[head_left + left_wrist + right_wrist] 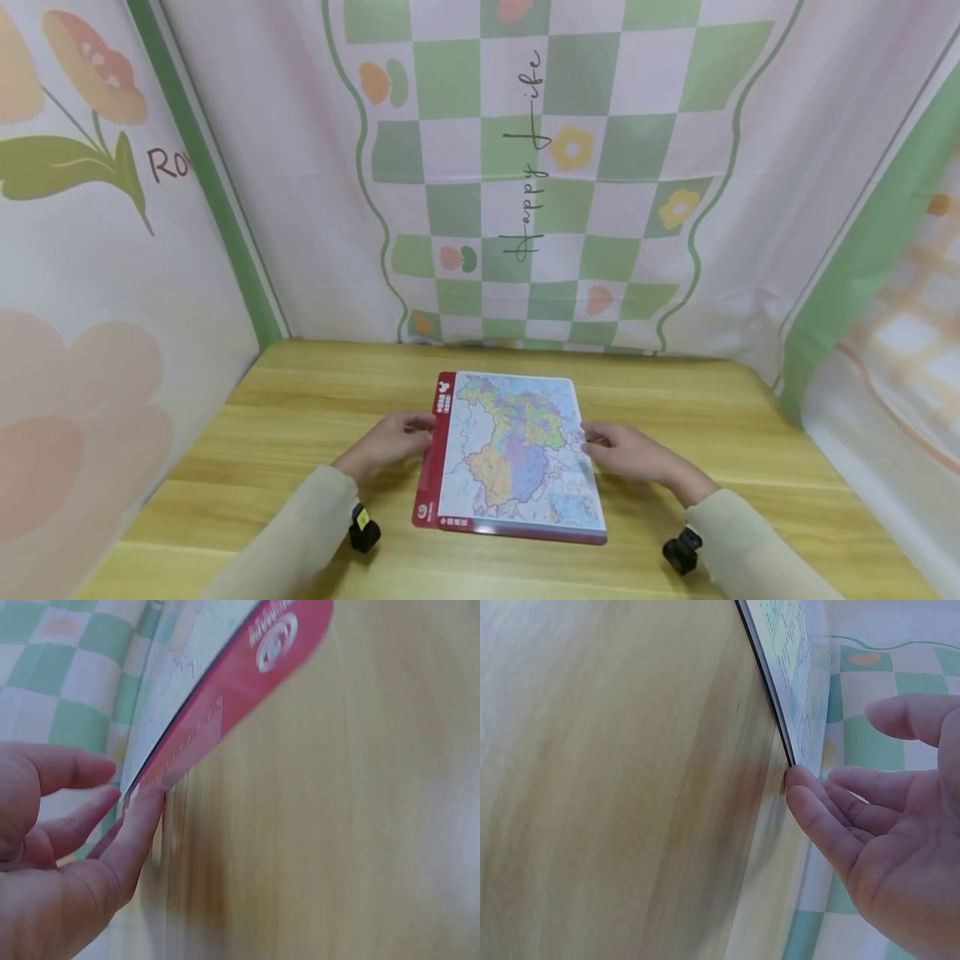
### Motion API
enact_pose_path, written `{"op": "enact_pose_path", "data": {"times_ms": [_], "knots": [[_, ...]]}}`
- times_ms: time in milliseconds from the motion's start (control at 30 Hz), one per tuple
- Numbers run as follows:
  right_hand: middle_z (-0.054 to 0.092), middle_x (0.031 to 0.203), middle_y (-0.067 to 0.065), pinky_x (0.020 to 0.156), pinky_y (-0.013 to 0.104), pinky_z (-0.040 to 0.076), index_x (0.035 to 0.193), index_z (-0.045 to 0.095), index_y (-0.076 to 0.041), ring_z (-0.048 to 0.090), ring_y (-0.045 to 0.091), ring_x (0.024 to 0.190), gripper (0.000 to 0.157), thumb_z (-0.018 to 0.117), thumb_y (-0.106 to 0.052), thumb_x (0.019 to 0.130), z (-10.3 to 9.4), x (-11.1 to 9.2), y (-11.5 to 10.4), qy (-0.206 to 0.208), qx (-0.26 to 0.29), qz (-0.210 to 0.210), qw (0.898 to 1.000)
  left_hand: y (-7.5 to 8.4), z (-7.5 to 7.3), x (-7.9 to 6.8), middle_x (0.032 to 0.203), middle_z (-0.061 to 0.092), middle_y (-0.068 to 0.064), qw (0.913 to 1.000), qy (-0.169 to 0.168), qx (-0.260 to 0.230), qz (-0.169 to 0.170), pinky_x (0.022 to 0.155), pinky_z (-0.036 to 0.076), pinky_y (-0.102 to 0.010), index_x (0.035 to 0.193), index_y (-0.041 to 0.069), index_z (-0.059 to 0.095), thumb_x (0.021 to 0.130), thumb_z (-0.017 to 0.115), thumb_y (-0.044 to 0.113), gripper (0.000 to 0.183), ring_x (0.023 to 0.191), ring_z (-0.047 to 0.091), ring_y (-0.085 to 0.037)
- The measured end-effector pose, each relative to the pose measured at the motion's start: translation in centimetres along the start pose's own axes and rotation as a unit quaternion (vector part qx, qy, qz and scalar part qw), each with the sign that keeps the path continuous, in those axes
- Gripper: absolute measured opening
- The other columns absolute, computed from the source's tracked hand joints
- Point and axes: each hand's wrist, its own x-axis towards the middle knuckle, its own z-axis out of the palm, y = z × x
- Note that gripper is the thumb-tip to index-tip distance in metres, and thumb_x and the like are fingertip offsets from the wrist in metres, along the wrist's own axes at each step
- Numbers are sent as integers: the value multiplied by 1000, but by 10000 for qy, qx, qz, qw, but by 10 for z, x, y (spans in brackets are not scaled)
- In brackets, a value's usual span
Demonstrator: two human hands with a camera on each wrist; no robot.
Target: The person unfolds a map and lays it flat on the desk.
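Note:
A flat, thin board with a colourful printed map (517,450) and a red border along its left and near sides lies on the wooden table, between the two hands. My left hand (392,442) is at its left edge. In the left wrist view, the fingertips (146,796) touch the red border while the thumb stays apart from it. Opposite, my right hand (633,454) meets the right edge. The right wrist view shows fingertips (801,784) against the dark rim of the map board (780,712), with the thumb raised off it.
The wooden table (330,379) extends around the board. A green-and-white checked cloth (517,167) hangs behind it, and patterned curtains (82,275) stand at both sides. Each wrist wears a small black camera (364,531).

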Motion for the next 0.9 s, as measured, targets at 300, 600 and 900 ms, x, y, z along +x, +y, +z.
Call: {"op": "enact_pose_path", "data": {"times_ms": [300, 600, 900], "knots": [[61, 127, 23, 91, 46, 52, 142, 45, 12, 59, 31, 113, 51, 52, -22, 105, 3, 2, 0, 172, -69, 110, 9998, -3, 5, 8, 132, 57, -17, 9965, 289, -695, -361, 90, 56, -40, 138, -3, 53, 98, 63, 12, 43, 110, 62, -27], [63, 125, 20, 94, 48, 52, 141, 47, 12, 59, 32, 114, 49, 51, -21, 105, 5, 4, 0, 328, -43, 74, 9994, 0, 5, 8, 129, 59, -19, 9933, 456, -970, -441, 91, 56, -40, 135, -5, 55, 100, 58, 7, 37, 109, 63, -28], [64, 122, 18, 90, 45, 53, 140, 48, 11, 60, 31, 111, 49, 56, -19, 103, 7, 3, 0, 360, 87, -26, 9993, 0, 2, 9, 132, 57, -18, 9931, 440, -988, -443, 91, 56, -40, 137, -3, 54, 99, 60, 10, 41, 111, 63, -29]]}}
